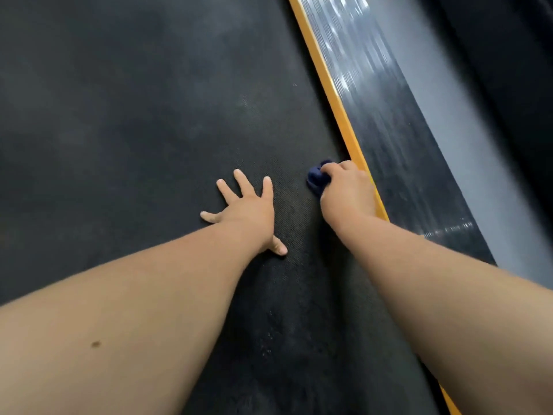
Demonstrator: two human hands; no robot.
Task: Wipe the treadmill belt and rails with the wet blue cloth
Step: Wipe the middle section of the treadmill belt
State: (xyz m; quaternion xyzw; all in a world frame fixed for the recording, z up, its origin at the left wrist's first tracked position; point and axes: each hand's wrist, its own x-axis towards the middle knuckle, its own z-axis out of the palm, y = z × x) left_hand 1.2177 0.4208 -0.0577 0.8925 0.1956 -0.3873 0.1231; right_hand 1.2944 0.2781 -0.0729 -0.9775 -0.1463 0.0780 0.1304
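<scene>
The person is leaning over the treadmill, both bare arms reaching down onto the dark belt [149,100]. The left hand [244,209] is lying flat with its fingers spread and straight, pressing on the belt as a brace and holding nothing. The right hand [348,191] is curling its fingers round the blue cloth [316,178], which is bunched into a small wad and sitting on the belt at its right edge, just beside the yellow strip [338,106]. Beyond the strip the ribbed side rail [386,124] is shining in patches, perhaps from damp.

I judge that the belt's right margin is the step in hand. The next stroke calls for keeping the wad pressed down while sliding along the strip, then lifting over onto the rail.
</scene>
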